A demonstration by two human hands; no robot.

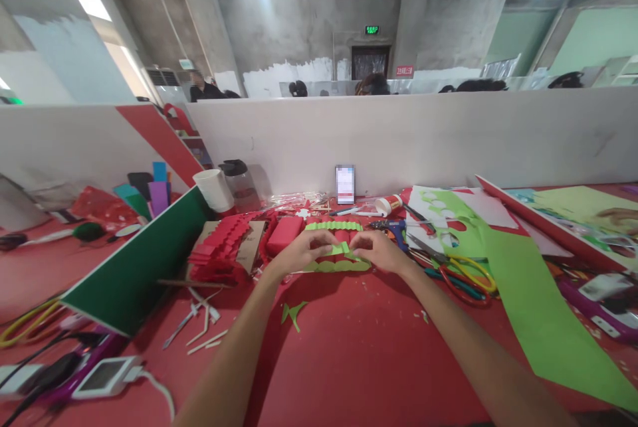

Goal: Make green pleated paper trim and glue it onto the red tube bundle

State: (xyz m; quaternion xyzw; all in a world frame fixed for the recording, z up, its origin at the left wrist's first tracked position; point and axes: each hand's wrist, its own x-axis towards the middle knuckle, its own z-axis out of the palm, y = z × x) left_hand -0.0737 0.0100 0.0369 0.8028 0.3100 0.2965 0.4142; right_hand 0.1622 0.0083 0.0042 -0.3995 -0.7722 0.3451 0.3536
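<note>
My left hand point(309, 250) and my right hand point(377, 249) face each other at the middle of the red table. Between them they pinch a small folded strip of light green paper point(341, 248), one end in each hand. Just below and behind it lie wavy-edged green paper strips point(335, 267) on a red piece, partly covered by my fingers. A red block point(285, 236) sits to the left of my left hand. Beyond my right hand rests a blue glue gun point(397, 231). A green paper scrap point(294, 314) lies nearer to me.
Pleated red paper pieces point(222, 244) are piled on the left, beside a green divider board point(144, 261). Scissors with yellow handles point(473, 271) and a long green paper sheet point(543, 301) lie on the right. A phone point(345, 184) leans against the white partition point(399, 135).
</note>
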